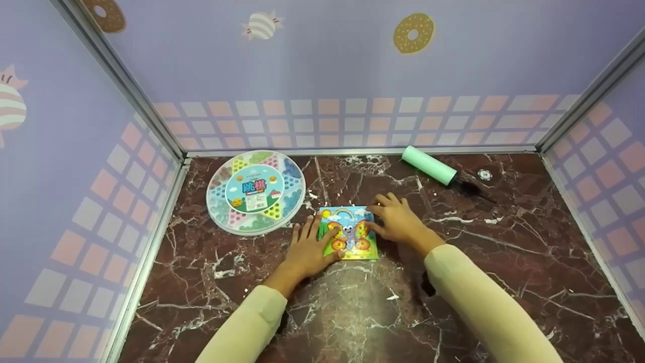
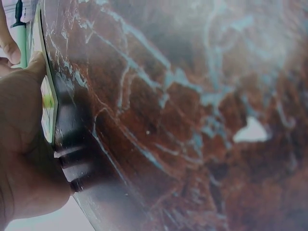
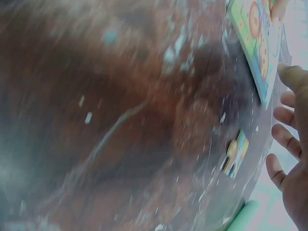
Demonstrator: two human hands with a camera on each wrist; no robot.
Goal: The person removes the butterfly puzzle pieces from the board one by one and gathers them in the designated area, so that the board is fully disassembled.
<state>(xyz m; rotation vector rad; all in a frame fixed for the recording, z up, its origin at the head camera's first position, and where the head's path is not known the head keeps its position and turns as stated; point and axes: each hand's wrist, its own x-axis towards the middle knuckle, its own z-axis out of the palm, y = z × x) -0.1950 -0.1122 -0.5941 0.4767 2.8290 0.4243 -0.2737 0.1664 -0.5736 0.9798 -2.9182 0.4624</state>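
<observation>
A square butterfly jigsaw puzzle [image 1: 351, 244] lies flat on the marbled table in front of the person. My left hand [image 1: 308, 250] rests with its fingers spread over the puzzle's left side, the thumb near the lower edge. At the upper right edge is my right hand [image 1: 399, 220], fingers loosely bent and apart, thumb over the butterfly's right wing. In the right wrist view, the right hand [image 3: 296, 130] has nothing between its parted fingers. A loose puzzle piece [image 3: 236, 154] lies on the table beside the board there; in the head view it is hidden.
A round Chinese checkers set [image 1: 232, 199] lies at the back left. Toward the back right are a mint-green cylinder [image 1: 428, 165] with a black end and a small round chip [image 1: 485, 174]. Patterned panels [image 1: 322, 121] border the table at the back and sides.
</observation>
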